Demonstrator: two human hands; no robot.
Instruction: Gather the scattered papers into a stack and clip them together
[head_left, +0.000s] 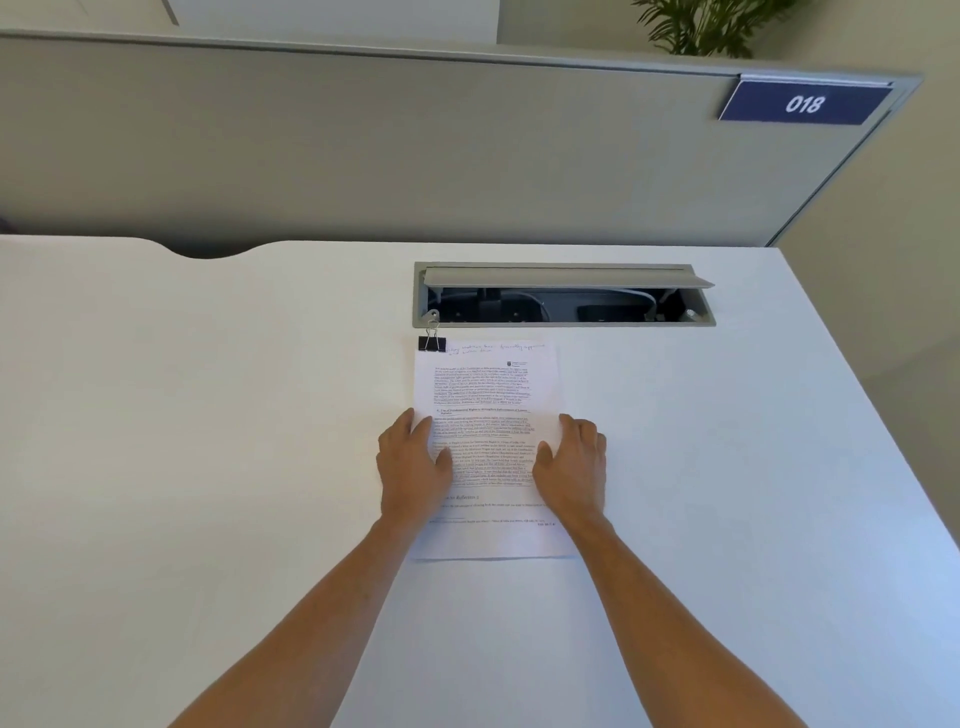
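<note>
Two bare forearms reach forward over the white surface (208, 415), one from each side. The left hand (413, 462) lies flat on the left margin of the paper stack (488, 384), fingers spread loosely, thumb angled inward onto the print; its grip closes on nothing. The right hand (571, 467) mirrors it on the right margin, palm down, grip likewise slack and pressing only. The stack reads as one squared pile; how many sheets it holds cannot be told. Its top page carries printed text with red underlining and a handwritten line at the head. One black binder clip (431, 343) bites the far left corner, its wire handle pointing away. Just beyond the clip sits one cable hatch (563, 296), lid raised. Wide bare room lies left and right of the stack. Farther off stand a grey partition (363, 145), one blue tag (804, 104) reading 018, and one plant (711, 26).
</note>
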